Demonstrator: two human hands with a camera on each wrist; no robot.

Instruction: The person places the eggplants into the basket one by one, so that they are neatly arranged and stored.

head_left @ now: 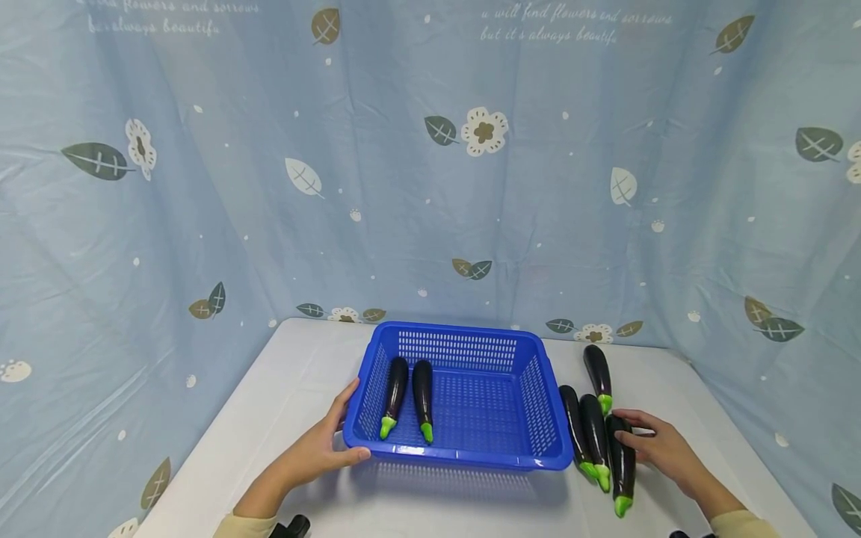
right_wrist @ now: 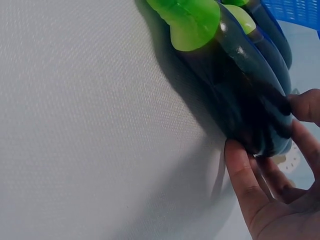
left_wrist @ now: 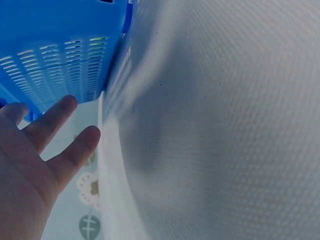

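A blue plastic basket [head_left: 474, 396] stands mid-table with two dark eggplants lying inside, a left one [head_left: 395, 396] and a right one [head_left: 422, 400]. At its near left corner my left hand [head_left: 312, 452] rests against the rim, thumb toward the front and fingers spread along the left side. The left wrist view shows extended fingers [left_wrist: 52, 122] near the slotted wall. My right hand [head_left: 662, 448] grips the blunt end of an eggplant [head_left: 620, 467] on the table, thumb on one side, fingers on the other. Its green stem end [right_wrist: 197, 22] points away from the palm.
More eggplants lie right of the basket: one against its side [head_left: 575, 430], one beside that [head_left: 595, 433], and one farther back [head_left: 596, 370]. A blue patterned curtain [head_left: 403, 187] hangs behind and beside the white table [head_left: 303, 366].
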